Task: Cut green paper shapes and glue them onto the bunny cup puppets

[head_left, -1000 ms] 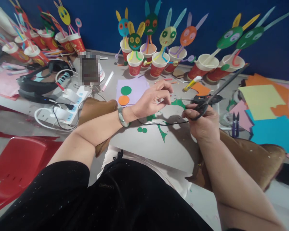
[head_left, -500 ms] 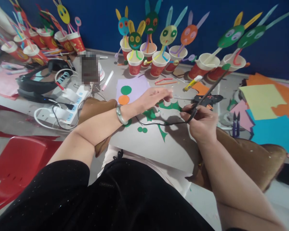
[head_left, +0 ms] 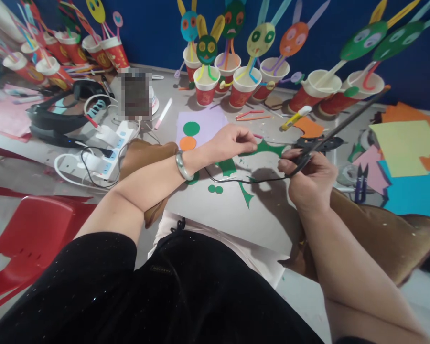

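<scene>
My right hand (head_left: pixel 310 179) is closed round dark scissors (head_left: pixel 320 145), whose long tips point up and to the right. My left hand (head_left: pixel 236 143) has its thumb and fingertips pinched at the left end of a green paper scrap (head_left: pixel 270 148). Another green scrap (head_left: pixel 228 167) lies just below that hand. Nearer me are two small joined green circles (head_left: pixel 215 189) and a pointed green offcut (head_left: pixel 246 193). A green circle (head_left: pixel 191 128) and an orange circle (head_left: pixel 188 143) rest on purple paper (head_left: pixel 215 119).
Red paper cups (head_left: pixel 239 98) with rabbit-faced figures stand along the back. At left are a power strip (head_left: pixel 119 148) with cables and a black headset (head_left: pixel 53 119). At right lie a glue gun (head_left: pixel 338 143), small snips (head_left: pixel 361 184) and coloured paper (head_left: pixel 401 143).
The view has shifted slightly. My left fingertips have come together at the green scrap. The scissors remain in my right hand.
</scene>
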A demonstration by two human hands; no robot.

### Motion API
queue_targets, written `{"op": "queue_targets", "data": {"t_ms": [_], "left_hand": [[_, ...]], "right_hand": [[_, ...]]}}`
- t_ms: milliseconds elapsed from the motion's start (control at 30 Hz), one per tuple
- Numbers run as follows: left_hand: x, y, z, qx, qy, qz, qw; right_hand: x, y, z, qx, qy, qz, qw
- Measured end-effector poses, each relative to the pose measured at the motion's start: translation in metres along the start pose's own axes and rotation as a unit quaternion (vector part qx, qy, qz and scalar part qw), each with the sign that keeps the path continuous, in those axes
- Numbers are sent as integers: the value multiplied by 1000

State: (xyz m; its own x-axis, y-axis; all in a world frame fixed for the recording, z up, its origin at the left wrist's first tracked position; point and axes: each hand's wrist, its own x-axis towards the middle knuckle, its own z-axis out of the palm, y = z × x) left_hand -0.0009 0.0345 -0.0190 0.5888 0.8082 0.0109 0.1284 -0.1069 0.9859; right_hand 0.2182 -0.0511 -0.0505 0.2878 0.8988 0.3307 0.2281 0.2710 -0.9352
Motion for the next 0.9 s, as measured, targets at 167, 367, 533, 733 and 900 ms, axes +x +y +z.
{"op": "queue_targets", "data": {"t_ms": [167, 367, 533, 733, 900], "left_hand": [[2, 1, -4, -17, 85, -3, 996], [5, 1, -5, -74, 111, -2, 991], [5, 1, -8, -92, 114, 4, 989], [1, -3, 2, -41, 15, 21, 999], [0, -9, 11, 46, -69, 62, 995]], "right_hand": [[2, 3, 1, 31, 5, 29, 999], [2, -1, 4, 33, -3, 25, 999], [3, -2, 6, 42, 3, 27, 999], [3, 6, 1, 60, -11, 64, 996], [2, 1, 3, 32, -18, 66, 997]]}}
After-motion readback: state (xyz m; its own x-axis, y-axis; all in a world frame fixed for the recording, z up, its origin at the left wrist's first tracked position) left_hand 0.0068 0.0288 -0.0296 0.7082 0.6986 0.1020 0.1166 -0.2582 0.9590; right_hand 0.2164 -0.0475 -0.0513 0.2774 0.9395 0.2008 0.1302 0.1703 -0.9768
